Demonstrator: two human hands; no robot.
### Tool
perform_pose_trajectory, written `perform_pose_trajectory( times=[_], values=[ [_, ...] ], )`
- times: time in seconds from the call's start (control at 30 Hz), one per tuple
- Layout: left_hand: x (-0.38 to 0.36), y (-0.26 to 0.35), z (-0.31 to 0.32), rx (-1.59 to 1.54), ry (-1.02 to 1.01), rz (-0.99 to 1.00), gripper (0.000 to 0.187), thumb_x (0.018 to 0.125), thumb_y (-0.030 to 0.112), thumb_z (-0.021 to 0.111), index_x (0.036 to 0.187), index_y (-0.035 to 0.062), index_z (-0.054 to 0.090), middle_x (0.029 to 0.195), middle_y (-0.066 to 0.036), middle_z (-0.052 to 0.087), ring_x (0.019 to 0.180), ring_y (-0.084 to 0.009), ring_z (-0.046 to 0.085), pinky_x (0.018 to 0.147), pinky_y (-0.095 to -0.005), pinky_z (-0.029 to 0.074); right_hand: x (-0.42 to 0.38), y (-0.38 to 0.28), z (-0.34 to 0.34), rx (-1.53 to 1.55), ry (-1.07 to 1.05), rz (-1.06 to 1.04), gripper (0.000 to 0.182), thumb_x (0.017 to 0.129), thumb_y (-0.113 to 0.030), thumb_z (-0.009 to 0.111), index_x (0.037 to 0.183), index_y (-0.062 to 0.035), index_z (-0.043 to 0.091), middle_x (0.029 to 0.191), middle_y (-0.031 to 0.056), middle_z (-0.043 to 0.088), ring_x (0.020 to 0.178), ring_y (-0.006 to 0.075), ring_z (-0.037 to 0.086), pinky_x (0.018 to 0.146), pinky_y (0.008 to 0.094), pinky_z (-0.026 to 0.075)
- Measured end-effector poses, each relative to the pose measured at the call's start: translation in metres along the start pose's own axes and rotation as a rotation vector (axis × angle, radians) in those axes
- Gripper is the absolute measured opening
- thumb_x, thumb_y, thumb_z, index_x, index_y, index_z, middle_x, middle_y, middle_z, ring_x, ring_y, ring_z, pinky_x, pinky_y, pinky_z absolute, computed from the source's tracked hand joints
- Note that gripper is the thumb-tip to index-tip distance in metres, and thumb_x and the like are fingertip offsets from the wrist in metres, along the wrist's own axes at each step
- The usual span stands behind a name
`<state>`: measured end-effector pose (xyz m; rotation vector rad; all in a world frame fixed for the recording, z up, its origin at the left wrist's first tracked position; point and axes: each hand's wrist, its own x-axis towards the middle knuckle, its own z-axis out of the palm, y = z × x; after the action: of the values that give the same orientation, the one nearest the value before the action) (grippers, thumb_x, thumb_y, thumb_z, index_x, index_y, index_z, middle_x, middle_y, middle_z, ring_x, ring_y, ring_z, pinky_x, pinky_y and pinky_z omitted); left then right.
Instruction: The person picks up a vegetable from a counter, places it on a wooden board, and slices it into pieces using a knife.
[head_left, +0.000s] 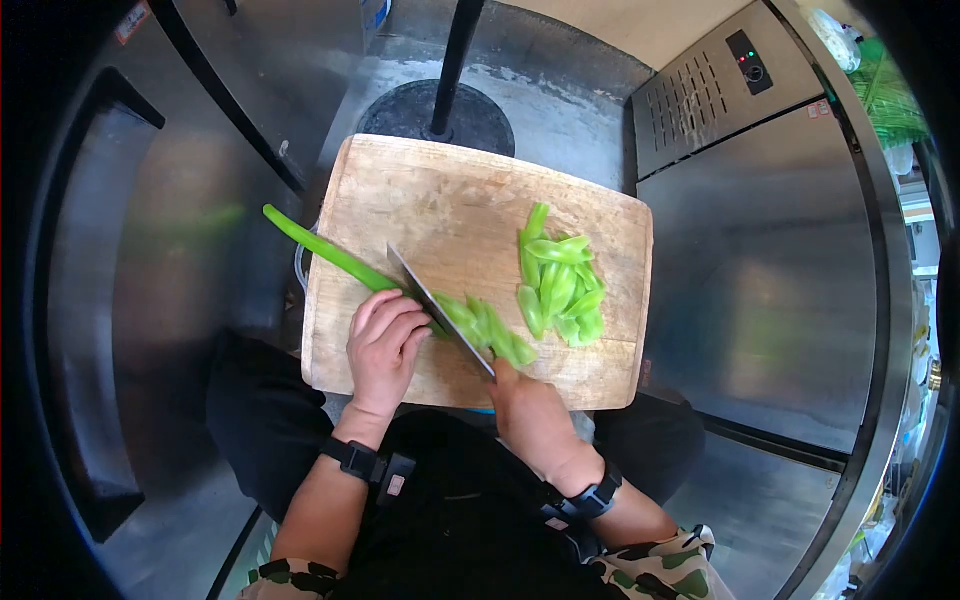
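Observation:
A long, bright green celery stalk (335,258) lies slantwise on the wooden cutting board (440,185), its far end sticking out past the left edge. My left hand (385,340) presses on the stalk with curled fingers, close beside the blade. In my right hand (535,410) is the handle of a kitchen knife (425,295), whose blade stands across the stalk and points away to the upper left. Just right of the blade lies a row of slanted slices (487,328). Farther right on the board sits a pile of pale green cut pieces (565,285).
The board rests over my lap, between my dark-clad knees. Steel cabinets stand close on the left (180,300) and on the right (770,270). Beyond the board, a black pole (455,70) rises from a round base (385,110). Green bundled produce (885,95) shows at the upper right.

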<state>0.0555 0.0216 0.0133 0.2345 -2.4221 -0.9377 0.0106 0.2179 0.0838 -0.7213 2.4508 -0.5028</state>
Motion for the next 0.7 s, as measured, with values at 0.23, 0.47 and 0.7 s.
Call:
perform_pose_trajectory(
  times=[0.23, 0.47, 0.7],
  values=[
    [-0.002, 0.001, 0.000, -0.049, 0.042, -0.036, 0.018, 0.072, 0.003, 0.075, 0.089, 0.0043, 0.069, 0.100, -0.008, 0.065, 0.106, -0.0315, 0.060, 0.091, -0.0409, 0.048, -0.012, 0.002, -0.008, 0.138, 0.082, 0.027, 0.017, 0.096, -0.015, 0.057, 0.103, -0.0023, 0.048, 0.074, 0.0259, 0.063, 0.071, 0.0474, 0.062, 0.061, 0.0545, 0.048],
    [0.000, 0.001, -0.001, -0.042, 0.046, -0.015, 0.018, 0.072, 0.003, 0.074, 0.089, 0.0035, 0.068, 0.099, -0.009, 0.065, 0.105, -0.0317, 0.060, 0.090, -0.0413, 0.049, -0.026, -0.014, -0.024, 0.014, 0.027, -0.049, 0.014, 0.097, -0.014, 0.053, 0.103, -0.0035, 0.047, 0.084, 0.0226, 0.066, 0.072, 0.0436, 0.065, 0.062, 0.0518, 0.054],
    [0.000, 0.000, 0.000, -0.031, 0.052, -0.016, 0.017, 0.071, 0.003, 0.074, 0.088, 0.0040, 0.068, 0.099, -0.008, 0.065, 0.105, -0.0310, 0.060, 0.090, -0.0411, 0.049, -0.025, -0.017, -0.023, -0.004, -0.012, -0.015, 0.014, 0.097, -0.013, 0.053, 0.103, -0.0032, 0.046, 0.085, 0.0237, 0.067, 0.072, 0.0433, 0.066, 0.062, 0.0514, 0.054]
  ],
)
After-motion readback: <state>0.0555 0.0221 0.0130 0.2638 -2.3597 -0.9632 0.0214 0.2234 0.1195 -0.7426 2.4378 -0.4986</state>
